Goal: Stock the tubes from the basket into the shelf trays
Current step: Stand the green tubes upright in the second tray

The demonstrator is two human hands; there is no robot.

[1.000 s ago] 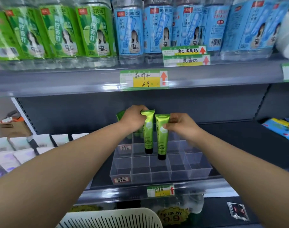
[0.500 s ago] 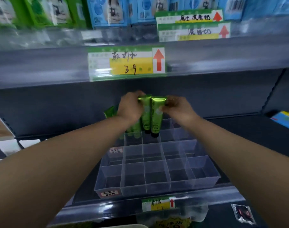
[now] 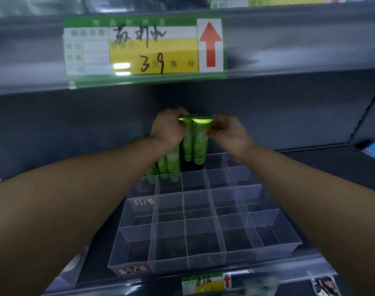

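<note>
**Two tubes lowered into the tray's back row**

The left hand [image 3: 168,129] and right hand [image 3: 227,131] each pinch the crimped top of a green chamomile tube [image 3: 199,144], now sunk into the back compartments of the clear divided tray [image 3: 203,223], lower than a second ago. More tubes [image 3: 169,165] stand left of them.

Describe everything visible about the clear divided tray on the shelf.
The clear divided tray looks like thin transparent plastic, split by crossing walls into a grid of open cells. It sits on the dark shelf, with small labels on its left front faces. Most cells are empty; green tubes stand upright in back-row cells. Both hands hold two more tubes over the back row.
</note>
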